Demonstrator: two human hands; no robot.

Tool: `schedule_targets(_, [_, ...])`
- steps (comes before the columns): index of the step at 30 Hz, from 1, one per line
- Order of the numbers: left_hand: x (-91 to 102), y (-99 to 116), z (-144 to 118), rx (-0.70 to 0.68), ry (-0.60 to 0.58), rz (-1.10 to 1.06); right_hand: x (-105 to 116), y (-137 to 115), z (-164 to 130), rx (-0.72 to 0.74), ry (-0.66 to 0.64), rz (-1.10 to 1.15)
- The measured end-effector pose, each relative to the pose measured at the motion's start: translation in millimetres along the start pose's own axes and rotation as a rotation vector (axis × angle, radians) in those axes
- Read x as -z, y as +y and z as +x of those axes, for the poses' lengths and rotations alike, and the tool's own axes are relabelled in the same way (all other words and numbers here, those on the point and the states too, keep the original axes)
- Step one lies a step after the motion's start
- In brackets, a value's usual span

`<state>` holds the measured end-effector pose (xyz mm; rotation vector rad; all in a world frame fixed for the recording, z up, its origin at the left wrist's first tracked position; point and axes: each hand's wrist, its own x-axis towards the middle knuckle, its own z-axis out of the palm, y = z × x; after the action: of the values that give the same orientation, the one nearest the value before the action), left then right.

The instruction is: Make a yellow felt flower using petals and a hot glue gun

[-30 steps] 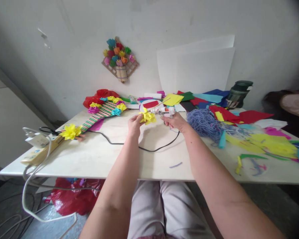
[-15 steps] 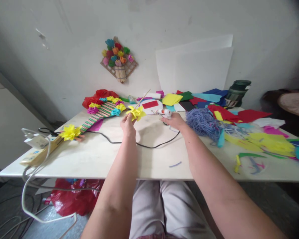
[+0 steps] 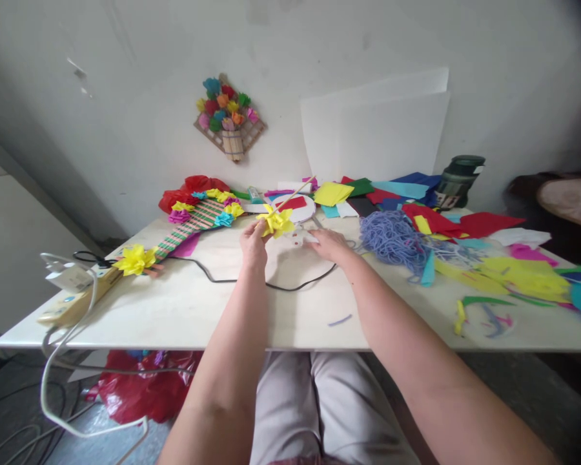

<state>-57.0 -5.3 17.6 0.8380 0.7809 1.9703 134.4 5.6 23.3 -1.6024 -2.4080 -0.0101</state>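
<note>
My left hand (image 3: 253,244) is closed on a yellow paper flower (image 3: 277,221), held above the table. A thin wooden stick (image 3: 296,192) slants up to the right from the flower. Gripped in my right hand (image 3: 330,245) is a white hot glue gun (image 3: 300,237), blurred, its front close beside the flower; whether they touch I cannot tell. A black cord (image 3: 295,288) curves over the table below both hands. Behind them lies a white oval piece (image 3: 310,210) with a red patch. To the left rests a green-and-tan striped fan-shaped craft (image 3: 198,218) edged with paper flowers.
A yellow power strip (image 3: 80,298) with plugs sits at the table's left edge. Blue yarn (image 3: 392,239) is heaped right of my right hand. Coloured paper sheets (image 3: 489,226) and a dark green bottle (image 3: 459,182) occupy the back right. A red bag (image 3: 142,387) lies underneath.
My right hand has moved left with the glue gun, bringing it up beside the yellow flower. My left hand and the flower have shifted slightly right.
</note>
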Motion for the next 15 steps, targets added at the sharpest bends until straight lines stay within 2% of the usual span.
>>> schedule_targets(4, [-2.8, 0.6, -3.6, 0.064, -0.071, 0.054, -5.0, -1.6, -1.0, 0.025, -0.001, -0.07])
schedule_targets(11, [-1.8, -1.1, -4.8, 0.117, -0.125, 0.089, -7.1, -1.2, -2.3, 0.053, 0.04, -0.086])
schedule_targets(15, [0.1, -3.2, -4.0, 0.113, -0.156, 0.094, -3.1, 0.2, -3.0, 0.032, 0.18, -0.077])
